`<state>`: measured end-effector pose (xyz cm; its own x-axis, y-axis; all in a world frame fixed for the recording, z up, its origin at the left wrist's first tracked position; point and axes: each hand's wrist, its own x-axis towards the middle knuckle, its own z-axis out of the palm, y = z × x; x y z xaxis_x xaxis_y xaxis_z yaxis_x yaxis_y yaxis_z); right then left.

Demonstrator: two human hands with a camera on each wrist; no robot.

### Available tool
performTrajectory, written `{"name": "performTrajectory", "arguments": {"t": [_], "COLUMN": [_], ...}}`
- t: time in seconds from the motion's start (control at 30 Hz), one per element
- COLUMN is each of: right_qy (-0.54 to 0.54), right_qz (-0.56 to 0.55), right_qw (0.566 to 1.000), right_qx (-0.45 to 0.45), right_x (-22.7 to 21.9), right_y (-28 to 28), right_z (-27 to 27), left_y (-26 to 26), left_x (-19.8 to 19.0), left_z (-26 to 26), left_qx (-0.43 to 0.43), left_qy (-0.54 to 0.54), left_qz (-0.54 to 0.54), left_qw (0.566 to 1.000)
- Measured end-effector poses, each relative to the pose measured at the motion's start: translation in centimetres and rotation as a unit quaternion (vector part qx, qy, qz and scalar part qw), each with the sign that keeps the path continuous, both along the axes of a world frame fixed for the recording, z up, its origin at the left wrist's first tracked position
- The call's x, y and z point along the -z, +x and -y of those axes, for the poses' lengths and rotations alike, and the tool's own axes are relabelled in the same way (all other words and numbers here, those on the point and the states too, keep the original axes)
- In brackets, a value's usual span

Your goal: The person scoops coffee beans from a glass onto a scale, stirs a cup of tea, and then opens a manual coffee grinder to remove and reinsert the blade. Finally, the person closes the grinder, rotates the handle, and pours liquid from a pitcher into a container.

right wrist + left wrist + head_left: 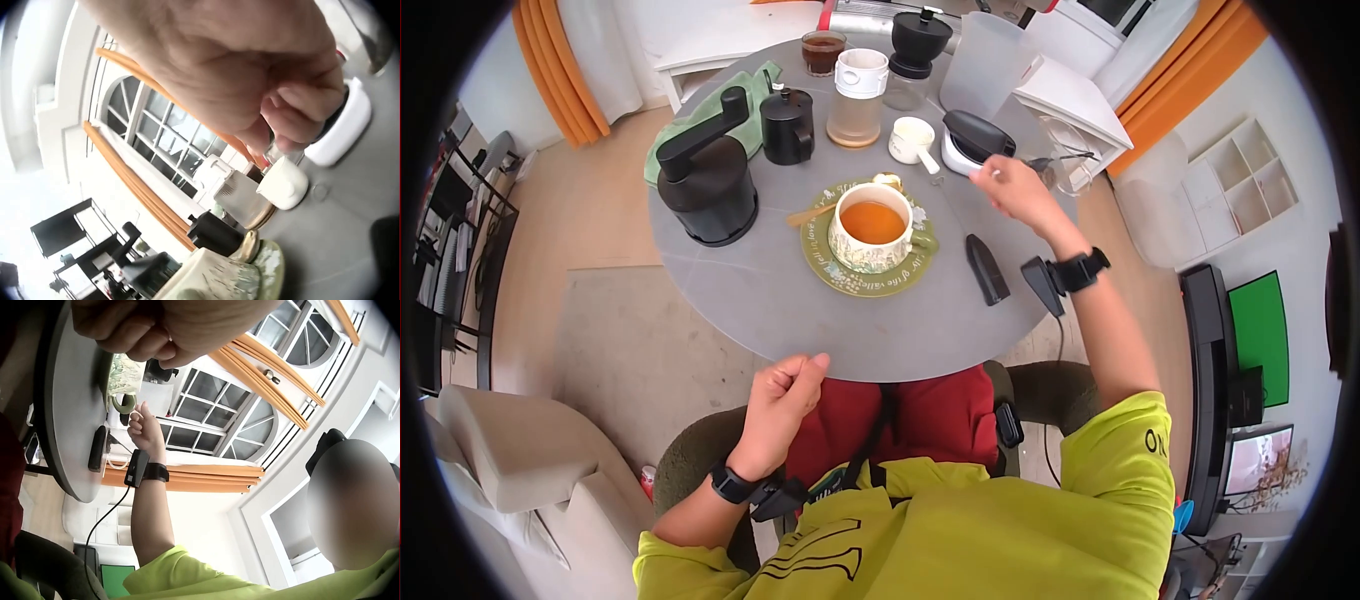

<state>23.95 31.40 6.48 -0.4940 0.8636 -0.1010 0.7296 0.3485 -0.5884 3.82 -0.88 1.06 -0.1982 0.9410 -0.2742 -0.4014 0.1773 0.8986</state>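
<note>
My right hand (1018,192) is raised over the table's right side with its fingers curled. It is close beside a white device with a black top (980,135). I cannot tell whether anything thin is pinched between its thumb and fingers (300,109). Below it lies a narrow black handheld device (986,270). My left hand (785,392) hangs at the front edge, loosely curled and holding nothing visible. A patterned cup of amber liquid (872,222) stands on a green saucer (825,275), with a wooden stick (808,215) beside it. Behind is a small white handled cup (908,138).
A black crank grinder (708,190) stands at left, near a green cloth (740,135) and a black pitcher (787,125). Further back are a glass brewer with white top (858,95), a glass of dark drink (823,52), a second grinder (915,60) and a translucent jug (982,65).
</note>
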Motion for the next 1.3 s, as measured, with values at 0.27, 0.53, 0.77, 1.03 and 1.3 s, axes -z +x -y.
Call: {"name": "performTrajectory", "arguments": {"t": [0.27, 0.53, 0.77, 1.03, 1.3], "right_qy": [0.028, 0.074, -0.177, 0.415, 0.732], "right_qz": [0.189, 0.18, -0.175, -0.066, 0.337], "right_qw": [0.979, 0.981, 0.966, 0.896, 0.555], "right_qx": [-0.074, -0.018, 0.074, -0.142, -0.206], "right_x": [2.8, 4.6, -0.3, -11.0, -16.2], "right_y": [4.8, 3.9, 4.6, -0.1, -8.5], "right_z": [6.4, 6.4, 8.8, 3.5, -2.9], "left_y": [0.5, 0.6, 0.6, 0.9, 0.5], "left_x": [0.2, -0.2, -0.1, 0.1, -0.1], "left_z": [0.0, 0.2, 0.3, 0.4, 0.4], "left_qx": [0.005, 0.01, 0.002, 0.022, 0.016], "left_qy": [0.0, 0.017, 0.018, 0.022, 0.031], "left_qz": [-0.009, -0.024, -0.016, -0.017, -0.018], "left_qw": [1.0, 1.0, 1.0, 0.999, 0.999]}}
